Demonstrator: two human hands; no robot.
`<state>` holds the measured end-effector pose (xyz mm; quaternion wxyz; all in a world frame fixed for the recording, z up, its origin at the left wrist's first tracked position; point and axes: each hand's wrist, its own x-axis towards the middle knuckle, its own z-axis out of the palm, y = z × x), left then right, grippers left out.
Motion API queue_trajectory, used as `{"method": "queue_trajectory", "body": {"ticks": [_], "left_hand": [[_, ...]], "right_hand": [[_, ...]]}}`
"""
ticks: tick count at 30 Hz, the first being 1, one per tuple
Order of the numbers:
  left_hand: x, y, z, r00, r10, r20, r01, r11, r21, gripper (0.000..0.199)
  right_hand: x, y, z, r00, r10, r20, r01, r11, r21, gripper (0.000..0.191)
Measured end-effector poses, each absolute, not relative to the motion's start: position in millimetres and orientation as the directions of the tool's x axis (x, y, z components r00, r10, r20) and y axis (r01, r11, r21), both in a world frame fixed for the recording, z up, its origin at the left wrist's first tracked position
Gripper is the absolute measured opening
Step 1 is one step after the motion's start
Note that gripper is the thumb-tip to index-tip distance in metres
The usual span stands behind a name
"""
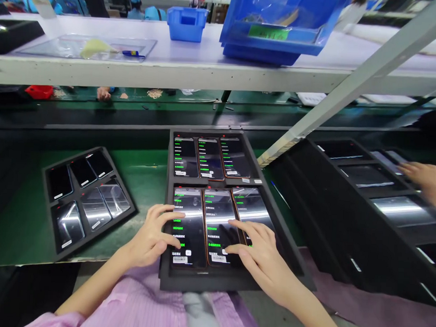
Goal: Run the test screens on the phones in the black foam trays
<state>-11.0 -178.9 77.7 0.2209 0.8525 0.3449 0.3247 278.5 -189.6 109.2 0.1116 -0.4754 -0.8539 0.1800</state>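
Observation:
A black foam tray [184, 280] in front of me holds two rows of phones with lit screens showing green and white text lines. My left hand [148, 237] is at the front-left phone [193, 232], fingers apart, with fingertips on or just over its left side. Over the front-middle phone [215, 216] is my right hand [261, 252], thumb and index finger stretched out near its screen. That hand partly covers the front-right phone [250, 203]. Neither hand grasps anything. In the back row lie three more phones, one of them the back-left phone [185, 157].
Another black tray [117, 224] with dark-screened phones lies at the left. Stacked black trays [310, 201] stand at the right, where another person's hand [426, 182] reaches in. A slanted post [325, 108] and a pen [280, 194] are between. Blue bins [187, 25] sit on the shelf.

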Motion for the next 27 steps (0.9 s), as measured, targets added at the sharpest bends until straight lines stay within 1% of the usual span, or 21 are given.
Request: {"method": "queue_trajectory", "body": {"ticks": [7, 11, 13, 14, 15, 16, 17, 18, 19, 20, 21, 22, 24, 26, 27], "left_hand": [[-15, -180, 71, 0.534, 0.736, 0.416, 0.426, -0.66, 0.619, 0.071], [-17, -179, 69, 0.559, 0.693, 0.455, 0.385, -0.703, 0.597, 0.071], [-14, -172, 73, 0.64, 0.64, 0.425, 0.397, -0.749, 0.531, 0.066], [-11, -166, 76, 0.666, 0.633, 0.395, 0.437, -0.76, 0.481, 0.059], [-8, -160, 81, 0.656, 0.657, 0.372, 0.508, -0.749, 0.426, 0.05], [-5, -153, 86, 0.605, 0.706, 0.368, 0.6, -0.708, 0.373, 0.04], [-2, -147, 92, 0.515, 0.765, 0.387, 0.698, -0.636, 0.33, 0.032], [1, -141, 98, 0.402, 0.809, 0.429, 0.779, -0.548, 0.304, 0.028], [3, -137, 103, 0.295, 0.826, 0.479, 0.834, -0.468, 0.293, 0.028], [4, -134, 107, 0.221, 0.821, 0.526, 0.863, -0.416, 0.288, 0.029], [4, -131, 110, 0.186, 0.806, 0.562, 0.872, -0.399, 0.283, 0.031], [3, -130, 111, 0.187, 0.792, 0.582, 0.869, -0.409, 0.278, 0.033], [-1, -130, 110, 0.267, 0.785, 0.559, 0.833, -0.48, 0.276, 0.038], [-6, -129, 106, 0.371, 0.787, 0.494, 0.773, -0.556, 0.305, 0.044], [-9, -127, 104, 0.4, 0.788, 0.468, 0.748, -0.576, 0.33, 0.046]], "right_hand": [[278, -193, 109, -0.506, 0.862, 0.022, 0.781, 0.469, -0.412, 0.041], [281, -194, 108, -0.517, 0.856, 0.015, 0.788, 0.483, -0.382, 0.041], [283, -189, 105, -0.528, 0.848, 0.038, 0.801, 0.513, -0.309, 0.04], [284, -186, 104, -0.5, 0.862, 0.079, 0.83, 0.504, -0.24, 0.038], [285, -181, 102, -0.45, 0.882, 0.139, 0.869, 0.469, -0.157, 0.036], [288, -177, 102, -0.382, 0.899, 0.213, 0.912, 0.404, -0.073, 0.035], [291, -173, 101, -0.306, 0.907, 0.291, 0.947, 0.321, -0.006, 0.035], [295, -171, 102, -0.24, 0.905, 0.353, 0.969, 0.243, 0.035, 0.038], [301, -169, 104, -0.199, 0.899, 0.39, 0.979, 0.196, 0.048, 0.04], [308, -169, 106, -0.188, 0.898, 0.397, 0.981, 0.188, 0.039, 0.041], [315, -171, 109, -0.196, 0.904, 0.379, 0.978, 0.207, 0.012, 0.042], [323, -173, 111, -0.216, 0.915, 0.342, 0.97, 0.241, -0.03, 0.043], [337, -180, 115, -0.281, 0.931, 0.233, 0.937, 0.318, -0.143, 0.046], [348, -185, 114, -0.341, 0.932, 0.121, 0.898, 0.361, -0.252, 0.051], [351, -186, 111, -0.365, 0.928, 0.078, 0.883, 0.372, -0.287, 0.052]]}}
